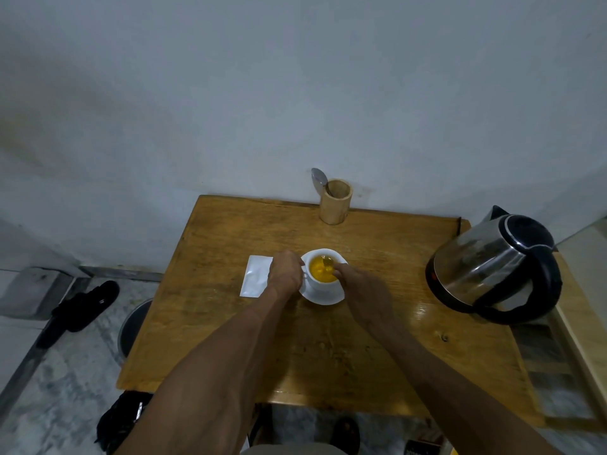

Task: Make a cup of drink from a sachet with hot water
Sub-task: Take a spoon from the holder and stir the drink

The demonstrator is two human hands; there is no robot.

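A white cup (320, 284) full of orange-yellow drink stands on a white saucer (323, 297) in the middle of the wooden table (230, 323). My left hand (285, 271) is closed on the cup's left side, at the handle. My right hand (364, 290) pinches a spoon (327, 264) whose bowl dips into the drink; the handle is hidden by my fingers. A white sachet (254, 280) lies flat just left of my left hand.
A steel and black electric kettle (492, 267) stands at the table's right edge. A wooden holder (335, 201) with a second spoon sits at the back by the wall. Black sandals (78, 310) and a round metal bin (133, 326) are on the floor at left.
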